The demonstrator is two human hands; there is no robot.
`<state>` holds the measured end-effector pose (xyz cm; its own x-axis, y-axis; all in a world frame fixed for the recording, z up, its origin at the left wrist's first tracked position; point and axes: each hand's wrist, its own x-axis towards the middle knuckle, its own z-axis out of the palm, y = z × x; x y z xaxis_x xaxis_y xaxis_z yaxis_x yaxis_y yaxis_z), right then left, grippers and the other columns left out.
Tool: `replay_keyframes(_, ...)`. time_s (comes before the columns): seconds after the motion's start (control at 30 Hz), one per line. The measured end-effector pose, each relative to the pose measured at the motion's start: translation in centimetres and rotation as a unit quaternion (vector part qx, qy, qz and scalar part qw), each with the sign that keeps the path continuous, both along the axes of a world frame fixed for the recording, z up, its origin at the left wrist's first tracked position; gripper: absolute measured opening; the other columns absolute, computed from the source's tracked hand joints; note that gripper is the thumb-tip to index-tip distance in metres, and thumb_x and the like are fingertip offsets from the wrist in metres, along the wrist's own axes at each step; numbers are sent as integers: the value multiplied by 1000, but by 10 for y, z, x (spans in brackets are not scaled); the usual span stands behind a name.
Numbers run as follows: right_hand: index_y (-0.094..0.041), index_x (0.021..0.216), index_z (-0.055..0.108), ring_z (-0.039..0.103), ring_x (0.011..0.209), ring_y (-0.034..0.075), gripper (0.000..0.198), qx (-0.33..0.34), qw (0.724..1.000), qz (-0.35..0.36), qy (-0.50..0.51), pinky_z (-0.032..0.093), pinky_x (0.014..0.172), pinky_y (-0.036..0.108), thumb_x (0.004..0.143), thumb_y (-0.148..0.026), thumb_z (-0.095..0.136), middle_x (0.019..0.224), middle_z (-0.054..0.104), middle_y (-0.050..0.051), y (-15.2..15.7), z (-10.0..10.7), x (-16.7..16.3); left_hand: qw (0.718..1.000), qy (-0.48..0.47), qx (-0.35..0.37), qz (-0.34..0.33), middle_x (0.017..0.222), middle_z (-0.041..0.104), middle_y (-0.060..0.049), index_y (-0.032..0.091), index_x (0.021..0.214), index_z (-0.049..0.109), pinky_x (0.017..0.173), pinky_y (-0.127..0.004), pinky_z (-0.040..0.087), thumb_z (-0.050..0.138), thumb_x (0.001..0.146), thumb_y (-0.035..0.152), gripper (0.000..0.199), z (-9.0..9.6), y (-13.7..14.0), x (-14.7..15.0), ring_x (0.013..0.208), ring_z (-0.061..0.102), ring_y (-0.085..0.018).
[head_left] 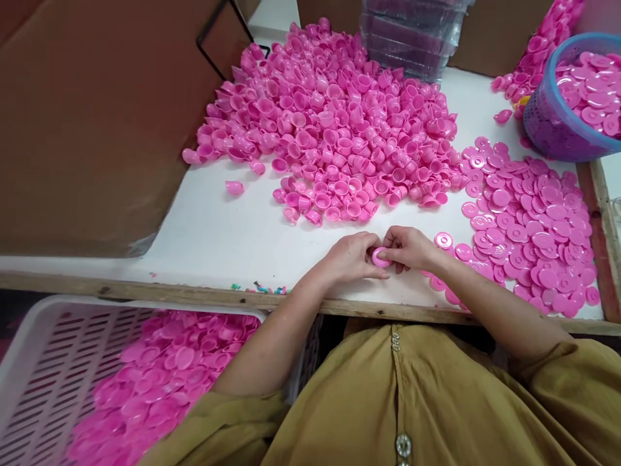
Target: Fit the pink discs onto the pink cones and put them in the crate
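Observation:
Just over the front of the white table, a small pink toy saucer (381,257) is held between my two hands. My left hand (356,255) curls round its left side, fingers closed. From the right, my right hand (406,248) pinches it, with the thumb lying on its face. Whatever is behind the saucer is hidden by my fingers. Beyond my hands spreads a big heap of pink toy cups (339,129). To the right, close to my right forearm, lies a pile of loose pink saucers (543,226).
A large brown cardboard box (87,129) stands at left. Below the table's wooden edge (194,285), a white slatted crate (53,362) holds pink pieces. A blue-rimmed basket (548,97) of saucers stands back right. Clear plastic-wrapped packs (412,39) rise behind the cups.

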<state>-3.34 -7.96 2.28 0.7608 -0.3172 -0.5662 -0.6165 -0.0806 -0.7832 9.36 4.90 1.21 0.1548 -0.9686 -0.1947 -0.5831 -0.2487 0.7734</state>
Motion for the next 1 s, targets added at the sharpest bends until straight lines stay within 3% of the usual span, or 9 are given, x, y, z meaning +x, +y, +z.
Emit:
replay_keyframes(0.07,-19,76,51,59,40,9,22,-18,1000,-1,-6,42,36,16,79,-17,73,55,60,-6,0,-2,0,1000,-11,-19,-14,77,59,1,19,80,60,61,-25,34,72,69,41,27,-2,2,1,70,53,-15)
replay_keyframes(0.2,-19,75,51,57,39,9,23,-35,999,-7,6,40,35,17,78,-20,74,55,59,-5,-1,-4,1,999,-17,-32,30,78,60,-1,18,81,62,61,-25,34,61,82,42,24,-9,2,-4,68,52,-14)
replay_keyframes(0.4,-19,74,49,57,38,9,24,-15,999,7,37,35,33,16,80,-19,73,54,60,-4,-2,1,-2,999,-14,-13,40,77,61,-2,18,79,63,60,-25,35,64,79,44,26,-6,3,-5,68,53,-14)
replay_keyframes(0.53,-19,74,48,57,37,9,25,-30,998,8,50,33,31,15,81,-21,72,53,60,-4,-1,4,-4,1000,-6,-1,5,82,63,-1,19,88,65,63,-26,38,74,67,43,33,0,3,-3,73,56,-16)
replay_keyframes(0.7,-19,76,47,55,36,9,23,-23,997,19,77,31,30,15,84,-19,69,52,61,-3,-2,9,-1,998,-11,51,24,74,65,1,20,80,63,59,-25,34,69,72,41,24,2,-6,-2,70,58,-16)
replay_keyframes(1.0,-19,73,47,49,33,8,26,-5,998,12,64,36,32,18,80,-17,72,49,57,-5,-1,0,1,992,-63,96,-61,74,64,1,22,87,61,55,-26,27,66,71,41,25,2,-23,2,64,55,-17)
